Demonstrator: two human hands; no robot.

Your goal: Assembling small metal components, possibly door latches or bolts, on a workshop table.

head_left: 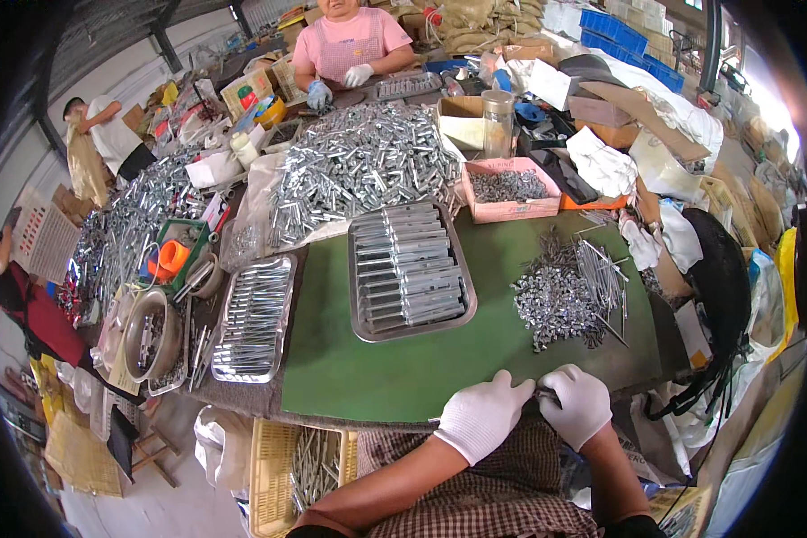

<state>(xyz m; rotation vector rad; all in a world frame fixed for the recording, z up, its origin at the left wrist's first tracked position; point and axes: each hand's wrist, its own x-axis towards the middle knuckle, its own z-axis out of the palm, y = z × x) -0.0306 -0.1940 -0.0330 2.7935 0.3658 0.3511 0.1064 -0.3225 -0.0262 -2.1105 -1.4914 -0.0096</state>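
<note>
The right hand, in a white knit glove, is curled at the near edge of the table and pinches one end of a small metal part; the part is mostly hidden, so its exact shape cannot be told. The left hand, also gloved, lies just beside it, fingers bent toward the same part and touching it from the left. The part lies between the two hands, its long axis running roughly left to right.

The loose supply lies ahead and slightly right of the right hand: a pile of small bright nuts with a bundle of thin steel rods lying across its right side, long axes pointing away from the person. The right hand is the nearer one. Ahead of the left hand sits a shallow metal tray of finished anchor bolts laid in crosswise rows. The table surface is matt green mat.
</note>
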